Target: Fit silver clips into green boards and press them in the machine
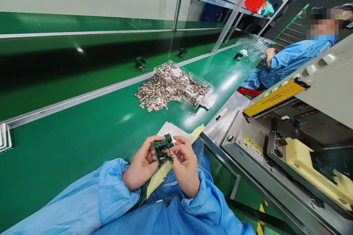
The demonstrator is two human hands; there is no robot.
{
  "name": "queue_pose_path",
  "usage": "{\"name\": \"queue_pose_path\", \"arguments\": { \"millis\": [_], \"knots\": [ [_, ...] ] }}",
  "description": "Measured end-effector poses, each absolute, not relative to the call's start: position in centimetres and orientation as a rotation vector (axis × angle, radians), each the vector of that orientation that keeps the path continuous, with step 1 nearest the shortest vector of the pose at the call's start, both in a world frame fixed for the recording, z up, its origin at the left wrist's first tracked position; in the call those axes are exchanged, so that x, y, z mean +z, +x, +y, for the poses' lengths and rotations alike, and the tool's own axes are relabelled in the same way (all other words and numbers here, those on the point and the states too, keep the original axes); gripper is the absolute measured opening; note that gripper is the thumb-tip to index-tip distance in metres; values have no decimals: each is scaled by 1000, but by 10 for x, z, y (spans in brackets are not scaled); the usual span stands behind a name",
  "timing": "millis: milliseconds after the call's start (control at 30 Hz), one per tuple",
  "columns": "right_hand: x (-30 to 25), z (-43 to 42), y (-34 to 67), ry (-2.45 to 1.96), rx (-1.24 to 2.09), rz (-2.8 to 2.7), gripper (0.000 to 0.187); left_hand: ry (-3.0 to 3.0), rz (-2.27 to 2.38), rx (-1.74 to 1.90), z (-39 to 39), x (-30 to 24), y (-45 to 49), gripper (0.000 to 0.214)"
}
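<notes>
Between my two hands I hold a dark green plastic frame [163,149] with open gaps in it. My left hand [143,163] grips its left side, fingers closed round the edge. On the right side, my right hand [185,163] pinches the frame with thumb and fingers; whether a small part is also in that pinch I cannot make out. Just beyond and below my hands lies a light tray with a fine grid [174,130]. A yellow strip [157,181] runs under my hands along the table's edge.
A heap of small metal pieces [157,93] spills from a clear tray [205,99] ahead. Similar green frames [141,64] stand behind the rail. A machine [256,147] with a yellow bar is at the right, a marker [221,114] beside it. Another person [298,57] sits at far right.
</notes>
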State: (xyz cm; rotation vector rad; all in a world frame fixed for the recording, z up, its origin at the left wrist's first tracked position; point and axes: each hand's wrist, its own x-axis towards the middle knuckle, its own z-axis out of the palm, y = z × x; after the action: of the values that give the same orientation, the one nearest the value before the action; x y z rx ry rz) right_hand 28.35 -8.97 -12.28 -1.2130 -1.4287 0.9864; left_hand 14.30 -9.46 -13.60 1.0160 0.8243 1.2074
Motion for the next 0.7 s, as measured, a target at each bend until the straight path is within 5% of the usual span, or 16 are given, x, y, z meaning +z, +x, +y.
{"name": "queue_pose_path", "arguments": {
  "millis": [367,700],
  "knots": [
    [-124,-94,279,-1244,944,-1459,7,1190,926,1197,-97,-142,139,28],
    [-128,-94,272,-1215,1357,-1082,19,1232,1127,1206,-100,-141,138,31]
  ]
}}
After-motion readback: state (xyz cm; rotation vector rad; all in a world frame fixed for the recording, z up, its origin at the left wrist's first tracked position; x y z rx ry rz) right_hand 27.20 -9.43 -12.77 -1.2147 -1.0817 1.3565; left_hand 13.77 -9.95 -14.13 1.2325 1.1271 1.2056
